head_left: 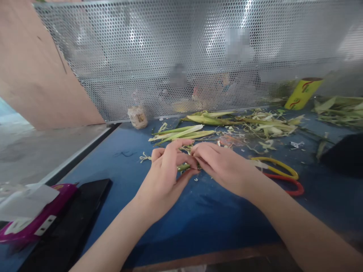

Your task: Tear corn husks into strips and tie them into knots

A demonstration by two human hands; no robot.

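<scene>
Over the middle of a blue table, my left hand (166, 172) and my right hand (222, 166) meet at the fingertips. Between them is a short green strip of husk (183, 166), mostly hidden by the fingers. The left thumb and fingers pinch it from one side; the right fingers are pressed together at its other end. Just beyond the hands lie pale green corn husk strips (183, 135). A small knotted piece of husk (145, 157) rests left of my left hand. Scissors with yellow and red handles (296, 185) lie beyond my right wrist.
A perforated metal panel (159, 49) stands along the back. Before it are a husk pile (272, 126), a yellow tube (303, 93) and a wrapped roll (137, 116). At left lie a black phone (70, 223) and a purple power strip (47, 215). Something dark (344, 155) sits right.
</scene>
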